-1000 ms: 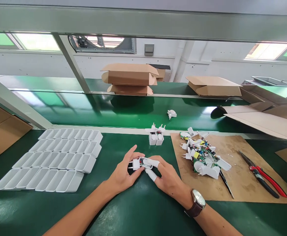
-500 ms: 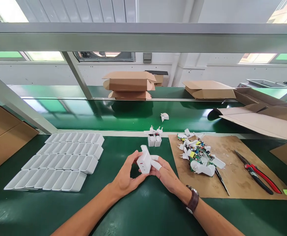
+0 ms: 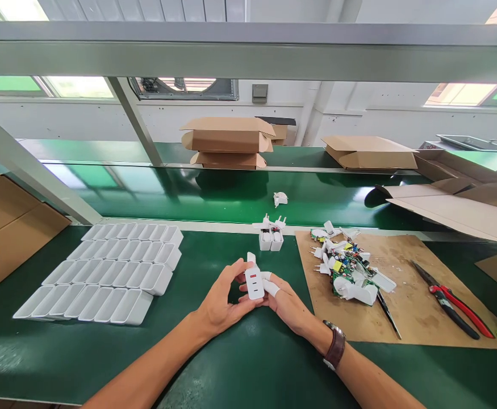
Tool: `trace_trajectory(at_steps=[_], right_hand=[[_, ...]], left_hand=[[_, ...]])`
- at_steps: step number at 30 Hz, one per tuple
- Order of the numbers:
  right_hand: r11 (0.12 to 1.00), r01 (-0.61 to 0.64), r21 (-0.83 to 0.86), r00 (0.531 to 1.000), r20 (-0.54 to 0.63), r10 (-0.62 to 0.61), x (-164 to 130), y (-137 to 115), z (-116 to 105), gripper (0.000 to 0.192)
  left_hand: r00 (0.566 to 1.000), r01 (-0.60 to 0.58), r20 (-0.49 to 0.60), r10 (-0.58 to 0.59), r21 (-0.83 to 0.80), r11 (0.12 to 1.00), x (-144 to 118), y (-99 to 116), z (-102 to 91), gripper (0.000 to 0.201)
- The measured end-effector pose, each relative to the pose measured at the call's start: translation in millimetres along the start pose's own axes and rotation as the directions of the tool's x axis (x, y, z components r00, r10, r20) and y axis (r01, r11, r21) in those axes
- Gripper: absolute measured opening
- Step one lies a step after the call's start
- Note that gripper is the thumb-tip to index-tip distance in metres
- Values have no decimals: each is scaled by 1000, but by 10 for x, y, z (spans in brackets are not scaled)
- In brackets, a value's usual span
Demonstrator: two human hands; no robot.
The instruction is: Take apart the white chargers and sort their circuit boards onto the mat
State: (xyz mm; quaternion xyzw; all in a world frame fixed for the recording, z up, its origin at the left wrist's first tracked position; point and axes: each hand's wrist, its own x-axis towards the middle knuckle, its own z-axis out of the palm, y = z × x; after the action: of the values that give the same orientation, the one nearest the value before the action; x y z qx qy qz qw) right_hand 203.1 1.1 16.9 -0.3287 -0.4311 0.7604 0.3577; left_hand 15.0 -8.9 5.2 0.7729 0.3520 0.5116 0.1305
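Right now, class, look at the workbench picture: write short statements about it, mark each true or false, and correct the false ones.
1. Both hands, left hand and right hand, hold the white charger. True.
2. The red-handled cutters lie on the conveyor belt. False: they lie on the cardboard sheet.
3. The empty white casings lie left of the hands. True.
4. The wristwatch is on the left wrist. False: right wrist.

Left hand (image 3: 220, 304), right hand (image 3: 288, 301) cupped together

No text, label, brand or number can be read anywhere: the white charger (image 3: 254, 283) held in both hands shows only small red port marks
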Motion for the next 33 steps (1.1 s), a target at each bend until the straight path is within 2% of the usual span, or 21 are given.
trace_trajectory(at_steps=[9, 13, 16, 18, 20, 22, 23, 25, 27, 29, 33], right_hand=[[1000, 4, -2, 997, -80, -4, 52, 54, -10, 51], [1000, 31, 3, 997, -77, -31, 59, 69, 5, 52], [992, 113, -50, 986, -118, -118, 43, 39, 8, 48], [960, 219, -173, 947, -201, -252, 25, -6, -8, 44], [854, 336, -398, 860, -240, -450, 3, -59, -43, 34], [650, 419, -634, 755, -155, -637, -16, -100, -90, 23], [539, 442, -717, 722, -73, -688, -23, -109, -113, 21], [368, 466, -804, 705, 86, -704, -26, -105, -149, 26], [278, 469, -838, 719, 180, -672, -24, -85, -165, 31], [235, 465, -854, 722, 213, -658, -29, -72, -159, 33], [213, 472, -856, 670, 191, -717, -72, -86, -137, 35]], left_hand=[[1000, -14, 6, 14, 59, 998, -4, -74, -16, 77], [999, -38, -7, 39, 73, 997, 3, -81, -10, 76], [999, -36, -7, 37, 82, 996, -7, -67, -9, 77], [999, 33, 8, -34, 114, 993, -16, -60, -14, 85], [989, 132, 50, -139, 129, 983, -24, -56, -18, 101], [967, 215, 116, -227, 103, 971, -29, -51, -15, 119], [954, 248, 154, -258, 79, 965, -30, -48, -10, 125], [927, 307, 215, -307, 33, 951, -31, -38, 3, 133], [905, 357, 246, -347, 5, 934, -30, -29, 12, 134], [895, 383, 251, -368, -11, 924, -30, -24, 12, 133], [908, 365, 240, -343, -54, 929, -35, -11, -8, 129]])
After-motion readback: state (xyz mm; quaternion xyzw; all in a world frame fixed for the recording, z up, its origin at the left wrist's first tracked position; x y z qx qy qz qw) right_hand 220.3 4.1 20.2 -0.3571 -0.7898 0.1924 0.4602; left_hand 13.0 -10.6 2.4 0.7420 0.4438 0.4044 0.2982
